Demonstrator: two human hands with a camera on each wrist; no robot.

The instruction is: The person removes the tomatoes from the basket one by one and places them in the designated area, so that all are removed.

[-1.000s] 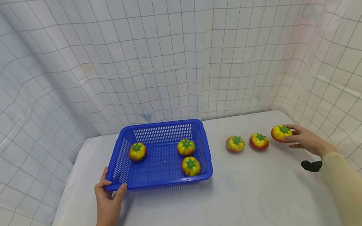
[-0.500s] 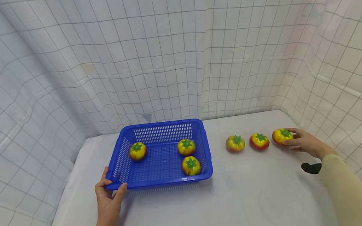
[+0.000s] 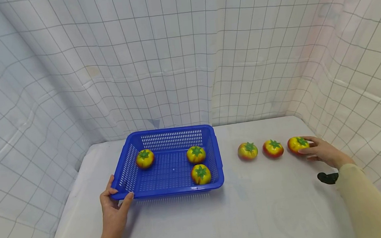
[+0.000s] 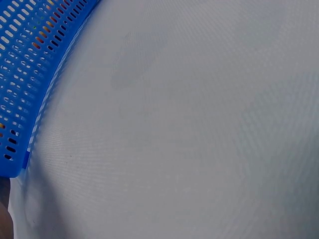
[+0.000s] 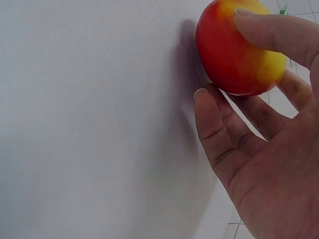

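Note:
At the near left corner of a blue plastic basket, my left hand grips the rim, thumb on the front edge. Inside lie a tomato on the left and two more on the right, the rear tomato and the front tomato. Far to the right, my right hand holds a red and yellow tomato with a green leafy top, low at the table. The right wrist view shows the thumb on this tomato and fingers under its other side.
Two tomatoes stand between basket and right hand: a yellower tomato and a redder tomato. White cloth covers the table. Gridded white curtains enclose the back and sides. A dark object is beside the right wrist.
My right hand has lowered the tomato slightly, from just above the table to the end of the row. My left hand and the basket stay in place.

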